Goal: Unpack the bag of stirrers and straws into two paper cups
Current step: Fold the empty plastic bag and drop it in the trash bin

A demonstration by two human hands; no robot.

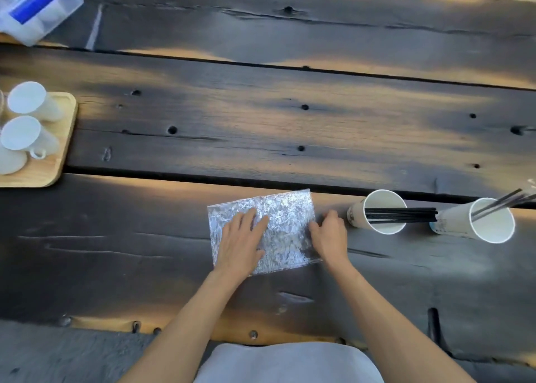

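Observation:
A crinkled clear plastic bag (285,217) lies flat on the dark wooden table (261,121), and it looks empty. My left hand (240,240) rests palm down on the bag's left half, fingers spread. My right hand (329,234) sits at the bag's right edge with its fingers curled on that edge. To the right stand two white paper cups. The nearer cup (383,226) holds several black stirrers (400,215). The farther cup (490,229) holds several thin clear or grey straws (504,201) that lean to the right.
A light wooden tray (62,147) with several white cups (26,98) sits at the left edge. A clear plastic box with a blue part (37,2) stands at the far left corner. The table's front edge runs just above my lap.

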